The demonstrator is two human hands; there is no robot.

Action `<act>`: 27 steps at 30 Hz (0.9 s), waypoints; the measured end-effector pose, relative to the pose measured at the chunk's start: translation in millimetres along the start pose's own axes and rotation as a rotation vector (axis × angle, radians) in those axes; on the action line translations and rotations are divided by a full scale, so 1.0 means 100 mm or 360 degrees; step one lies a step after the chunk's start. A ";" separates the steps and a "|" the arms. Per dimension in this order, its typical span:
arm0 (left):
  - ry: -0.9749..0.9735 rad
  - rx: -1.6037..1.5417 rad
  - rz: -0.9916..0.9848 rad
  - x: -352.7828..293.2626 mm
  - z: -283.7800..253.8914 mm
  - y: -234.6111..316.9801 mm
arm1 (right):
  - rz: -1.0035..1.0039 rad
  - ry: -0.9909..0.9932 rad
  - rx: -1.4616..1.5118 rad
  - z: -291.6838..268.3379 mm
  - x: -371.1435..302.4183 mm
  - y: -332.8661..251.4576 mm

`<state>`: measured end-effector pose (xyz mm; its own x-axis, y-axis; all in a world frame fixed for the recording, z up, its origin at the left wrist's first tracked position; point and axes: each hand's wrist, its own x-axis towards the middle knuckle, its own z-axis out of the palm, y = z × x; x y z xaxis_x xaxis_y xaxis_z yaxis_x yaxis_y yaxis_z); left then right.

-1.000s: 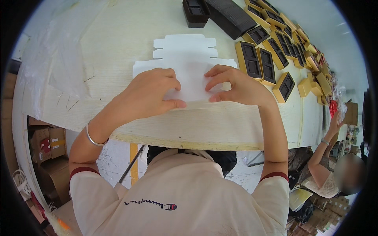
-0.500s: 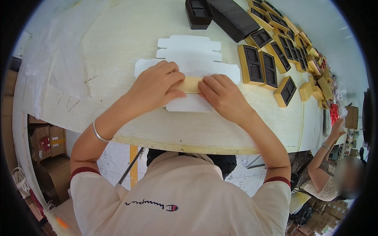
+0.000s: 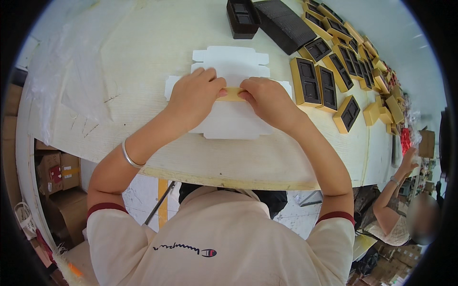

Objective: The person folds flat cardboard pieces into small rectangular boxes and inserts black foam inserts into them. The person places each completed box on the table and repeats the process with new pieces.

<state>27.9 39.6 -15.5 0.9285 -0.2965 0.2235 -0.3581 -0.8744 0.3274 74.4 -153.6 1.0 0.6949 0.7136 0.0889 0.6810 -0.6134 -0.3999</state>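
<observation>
And here are both hands at work over the pale table, the white die-cut card sheet lying flat in front of the person's body, near the table's front edge! The left hand has its thumb and fingers clamped on the left end of a raised gold strip across the sheet's middle, and the right hand matches it, thumb and fingers pinched on the right end, a short stretch of gold showing between them. White flaps spread out beyond the knuckles and toward the body. Just right of the sheet, what a line-up: gold boxes with black inserts, running back to the far right. Beyond the sheet sit a black tray and a long stack of black trays, while clear plastic film sprawls over on the left
</observation>
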 end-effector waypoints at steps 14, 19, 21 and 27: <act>-0.0060 -0.0268 0.0620 -0.18 -0.81 0.07 | -0.0193 0.0419 -0.0247 -0.55 -0.57 0.12; -0.0068 -0.0504 0.0704 -0.08 -0.72 -0.10 | -0.0683 0.0368 -0.0502 -0.33 -0.68 0.14; -0.0009 -0.0481 0.0744 -0.04 -0.70 -0.14 | -0.0832 0.0405 -0.0479 -0.35 -0.73 0.17; 0.0330 0.0192 0.0639 0.06 -0.65 -0.09 | -0.0861 0.0263 -0.1088 -0.32 -0.64 -0.01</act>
<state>30.5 71.0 42.9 0.6750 -0.5483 0.4937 -0.6596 -0.7483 0.0708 36.4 -209.4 24.5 0.2263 0.9389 0.2593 0.8781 -0.3119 0.3628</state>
